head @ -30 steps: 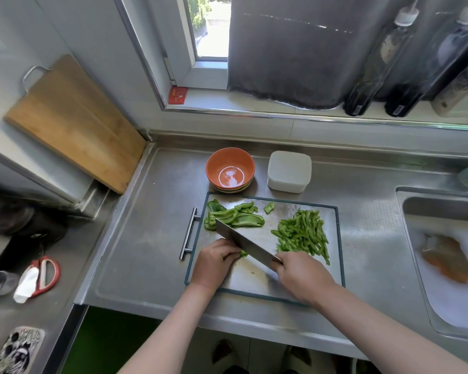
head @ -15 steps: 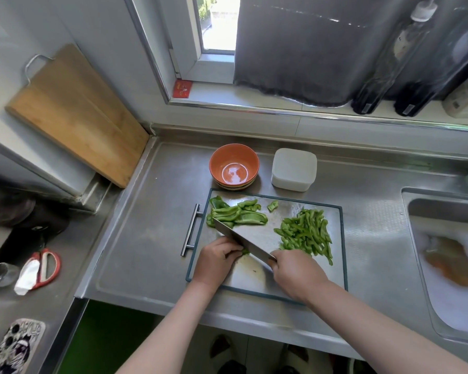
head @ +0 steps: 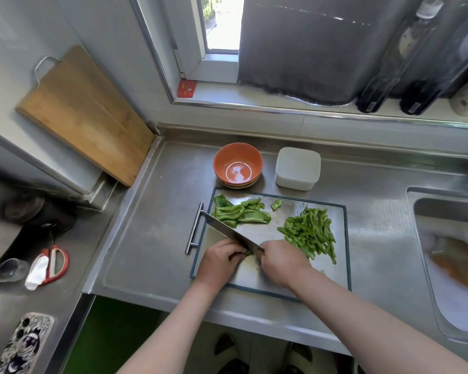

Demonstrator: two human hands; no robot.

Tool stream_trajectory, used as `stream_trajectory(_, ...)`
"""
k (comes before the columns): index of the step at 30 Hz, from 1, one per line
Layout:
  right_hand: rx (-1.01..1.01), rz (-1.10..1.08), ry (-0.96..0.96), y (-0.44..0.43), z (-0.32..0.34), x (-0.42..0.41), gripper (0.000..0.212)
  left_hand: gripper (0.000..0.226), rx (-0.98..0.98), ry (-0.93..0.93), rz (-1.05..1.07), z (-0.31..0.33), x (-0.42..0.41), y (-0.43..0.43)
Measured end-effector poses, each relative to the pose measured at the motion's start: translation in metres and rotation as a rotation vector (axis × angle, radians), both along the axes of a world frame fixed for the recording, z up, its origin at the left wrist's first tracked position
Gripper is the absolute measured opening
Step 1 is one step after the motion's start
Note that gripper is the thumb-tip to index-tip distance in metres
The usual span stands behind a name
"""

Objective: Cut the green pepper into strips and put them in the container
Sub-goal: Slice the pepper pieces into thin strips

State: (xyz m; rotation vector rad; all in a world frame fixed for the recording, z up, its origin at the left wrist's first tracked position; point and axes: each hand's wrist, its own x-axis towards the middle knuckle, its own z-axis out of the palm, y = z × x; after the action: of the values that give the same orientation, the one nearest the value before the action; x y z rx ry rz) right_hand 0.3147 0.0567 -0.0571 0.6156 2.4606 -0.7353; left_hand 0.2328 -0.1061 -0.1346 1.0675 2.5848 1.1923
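On the steel cutting board point(head: 287, 276) my left hand point(head: 220, 261) holds down a small green pepper piece point(head: 248, 253), mostly hidden under its curled fingers. My right hand point(head: 281, 261) grips the handle of a cleaver point(head: 231, 232) whose blade slants up-left over that piece. Several wide uncut pepper pieces point(head: 241, 213) lie at the board's far left. A heap of thin pepper strips point(head: 310, 233) lies at the right. Behind the board stand an orange bowl point(head: 237, 165) and a white lidded container point(head: 297, 168).
A sink point(head: 449, 255) with foamy water lies to the right. A wooden board point(head: 84, 114) leans on the wall at left. Red scissors point(head: 53, 264), a small glass point(head: 10, 269) and a phone point(head: 25, 344) lie on the left counter. Bottles point(head: 389, 66) stand on the sill.
My hands and the cleaver stay in nearly the same place on the board; the blade has shifted slightly left over the held piece. The view has tilted a little.
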Motion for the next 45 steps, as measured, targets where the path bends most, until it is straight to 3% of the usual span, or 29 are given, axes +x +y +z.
stream_trajectory(8,-0.055,-0.053,0.070,0.014,0.009,0.025,0.027,0.010,-0.099,0.018,0.002,0.008,0.003,-0.024)
stream_trajectory(12,0.054,0.013,0.200,0.026,0.020,0.037,0.029,0.010,-0.181,-0.022,0.061,0.020,0.000,-0.031)
stream_trajectory(15,0.203,0.067,0.302,0.033,0.028,0.042,0.017,0.025,-0.080,-0.135,0.296,0.034,-0.013,-0.023)
stream_trajectory(18,0.283,0.122,0.303,0.040,0.034,0.048,0.025,0.029,0.035,-0.205,0.504,0.049,-0.036,-0.017)
stream_trajectory(21,0.299,0.059,0.266,0.046,0.033,0.053,0.027,0.029,-0.019,-0.321,0.301,0.058,-0.043,-0.003)
stream_trajectory(25,0.218,-0.133,0.215,0.052,0.035,0.061,0.038,0.034,-0.046,-0.473,0.380,0.051,-0.037,0.012)
stream_trajectory(28,0.141,-0.253,0.274,0.062,0.036,0.062,0.029,0.027,-0.249,-0.355,0.056,0.040,-0.025,0.021)
stream_trajectory(30,0.123,-0.293,0.305,0.066,0.038,0.061,0.028,0.031,-0.419,-0.156,-0.179,0.036,-0.016,0.032)
stream_trajectory(34,0.128,-0.315,0.302,0.070,0.045,0.060,0.036,0.017,-0.537,0.087,-0.271,0.033,-0.010,0.052)
stream_trajectory(39,0.132,-0.383,0.298,0.079,0.045,0.069,0.036,0.015,-0.451,0.004,-0.441,0.031,0.020,0.062)
stream_trajectory(45,0.111,-0.453,0.318,0.097,0.049,0.087,0.034,0.026,-0.386,-0.010,-0.476,0.029,0.080,0.099)
